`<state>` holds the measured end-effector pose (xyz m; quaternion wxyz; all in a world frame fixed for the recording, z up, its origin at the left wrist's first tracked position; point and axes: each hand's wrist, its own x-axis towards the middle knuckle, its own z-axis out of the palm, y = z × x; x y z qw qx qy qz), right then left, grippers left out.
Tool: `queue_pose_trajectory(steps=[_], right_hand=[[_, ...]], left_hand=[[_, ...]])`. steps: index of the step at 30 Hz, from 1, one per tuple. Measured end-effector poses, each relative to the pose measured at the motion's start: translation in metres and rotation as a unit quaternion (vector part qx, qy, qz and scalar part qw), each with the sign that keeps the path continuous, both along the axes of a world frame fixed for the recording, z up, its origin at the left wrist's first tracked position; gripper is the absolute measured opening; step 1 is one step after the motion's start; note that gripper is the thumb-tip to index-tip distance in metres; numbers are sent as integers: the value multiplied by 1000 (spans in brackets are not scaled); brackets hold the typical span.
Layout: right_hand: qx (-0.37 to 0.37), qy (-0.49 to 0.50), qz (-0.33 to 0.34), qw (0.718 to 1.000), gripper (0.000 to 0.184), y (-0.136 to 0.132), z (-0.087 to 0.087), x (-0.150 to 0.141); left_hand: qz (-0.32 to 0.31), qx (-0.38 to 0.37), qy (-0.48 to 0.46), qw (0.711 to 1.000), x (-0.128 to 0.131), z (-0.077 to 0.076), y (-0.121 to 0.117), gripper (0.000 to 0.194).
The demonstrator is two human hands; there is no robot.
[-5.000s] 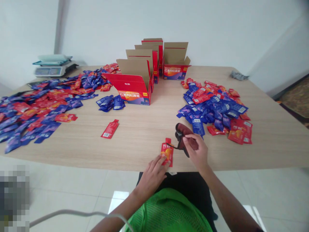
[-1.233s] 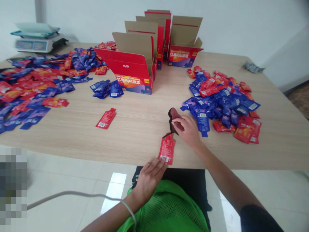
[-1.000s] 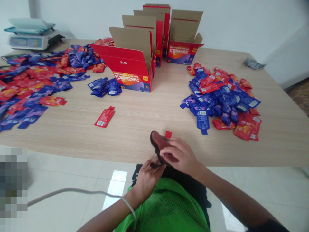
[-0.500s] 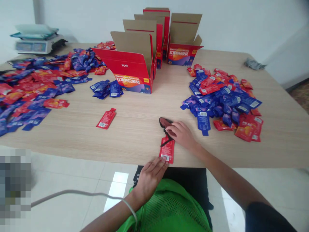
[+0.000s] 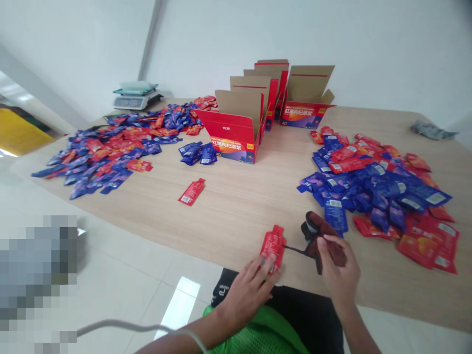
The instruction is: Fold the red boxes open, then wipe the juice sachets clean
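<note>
At the front of the bench (image 5: 236,206), the flattened left hand (image 5: 249,290) is pinning a red pouch (image 5: 273,243), likely soft and best gripped by its seam, the right hand (image 5: 341,275) pinching a dark tool (image 5: 320,226).

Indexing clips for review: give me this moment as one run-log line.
left hand: on red sachet | right hand: holding maroon-and-black object | right side: mixed sachet pile | beyond: open cartons

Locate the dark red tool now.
In the head view, lower right of centre, the dark red tool is in the right hand, right of the red pouch under the left hand.
</note>
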<state>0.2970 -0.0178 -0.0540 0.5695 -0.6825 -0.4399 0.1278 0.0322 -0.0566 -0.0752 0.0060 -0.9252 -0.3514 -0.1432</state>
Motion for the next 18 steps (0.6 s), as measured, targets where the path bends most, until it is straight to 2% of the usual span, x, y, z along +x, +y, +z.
queue_pose_trajectory(steps=[4,8,12,15,18], right_hand=[[-37,91,-30,995,45,-15,-13,4],[-46,147,-65,986,52,-14,-14,6],[-66,160,-78,982,55,-13,-16,10],[-86,148,-66,983,57,-16,-22,15],[-114,157,-68,979,62,-18,-25,17]], left_hand=[[0,-4,17,1000,-2,4,-1,52],[-17,-15,-57,998,-13,16,5,37],[-36,-17,-162,986,-42,33,20,34],[36,15,-243,969,-79,51,50,33],[152,116,-243,951,-126,71,96,31]])
